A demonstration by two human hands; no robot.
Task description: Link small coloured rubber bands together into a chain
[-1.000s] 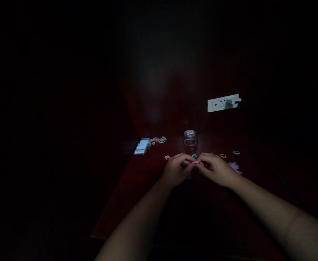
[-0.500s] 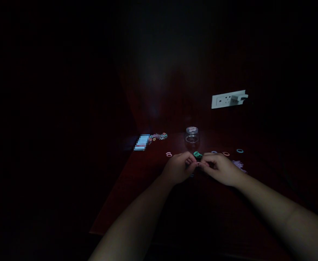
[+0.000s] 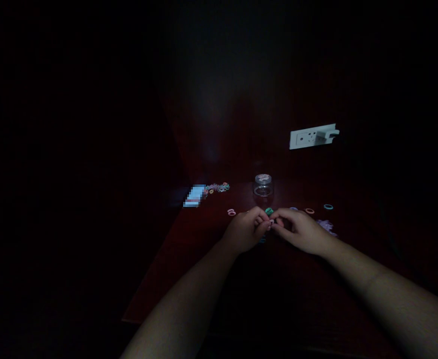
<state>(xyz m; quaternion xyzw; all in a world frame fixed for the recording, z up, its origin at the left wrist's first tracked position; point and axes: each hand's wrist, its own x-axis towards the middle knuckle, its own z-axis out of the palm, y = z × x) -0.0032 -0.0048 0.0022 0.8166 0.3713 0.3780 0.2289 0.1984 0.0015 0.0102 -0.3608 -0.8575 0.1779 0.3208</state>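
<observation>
A: What is held in the hands?
B: A small pink band (image 3: 272, 222) is pinched between the fingertips of the left hand (image 3: 246, 232) and the right hand (image 3: 302, 232). On both, thumb and index finger are pressed together at it, and the two hands are nearly brought into contact there, over the middle of the table (image 3: 166, 269).
A: Can the shape of the band be made out?
B: Only partly; most of it is hidden by the fingers.
A: What is seen close by?
B: Green bands (image 3: 269, 211) are seen just beyond the fingertips, and teal bands (image 3: 262, 240) are partly covered by the left hand, on its near side. Two pink rings (image 3: 231, 212) are placed to the left.
A: And to the right?
B: A purple pile (image 3: 326, 227) is set just beside the right hand, with an orange ring (image 3: 309, 211) and a blue ring (image 3: 328, 206) farther off.
A: What is found at the far side?
B: A clear jar (image 3: 263, 188), lidded and upright. At far left, a mixed heap (image 3: 218, 188) is laid beside a bright panel (image 3: 194, 196), which is blurred. On the wall, a plug (image 3: 329, 134) is fitted in the socket (image 3: 305, 138).
</observation>
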